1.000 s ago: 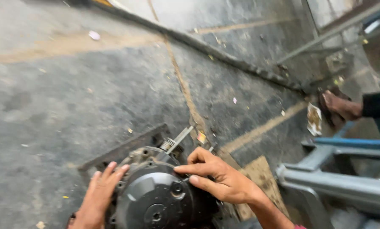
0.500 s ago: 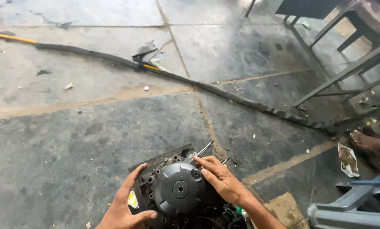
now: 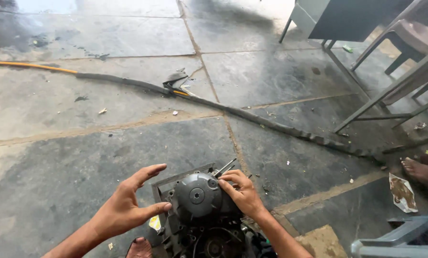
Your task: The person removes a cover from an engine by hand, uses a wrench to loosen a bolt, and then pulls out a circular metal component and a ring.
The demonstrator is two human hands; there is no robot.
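A round, dark metal engine cover (image 3: pixel 198 197), domed and matt with a small boss at its centre, sits on an engine block (image 3: pixel 209 239) at the near middle of the scene, on the stone floor. The block rests in a shallow rectangular metal tray (image 3: pixel 162 183), of which only the far and left rim show; what else lies in the tray is hidden by the engine. The right hand (image 3: pixel 242 192) lies against the right edge of the cover, fingers curled onto it. The left hand (image 3: pixel 128 205) hovers just left of the cover, fingers spread and thumb pointing at it, holding nothing. Thin metal rods (image 3: pixel 225 167) project from behind the cover toward the far right. The lower part of the block is cut off by the near edge. The floor (image 3: pixel 104 148) is of large grey slabs, stained and gritty. A long hose (image 3: pixel 252 117), orange at the far left and grey elsewhere, crosses it diagonally. At the right edge, another person's bare foot (image 3: pixel 422 171) shows beside a crumpled wrapper (image 3: pixel 402 192). Chair and table legs (image 3: pixel 367 102) stand at the far right.
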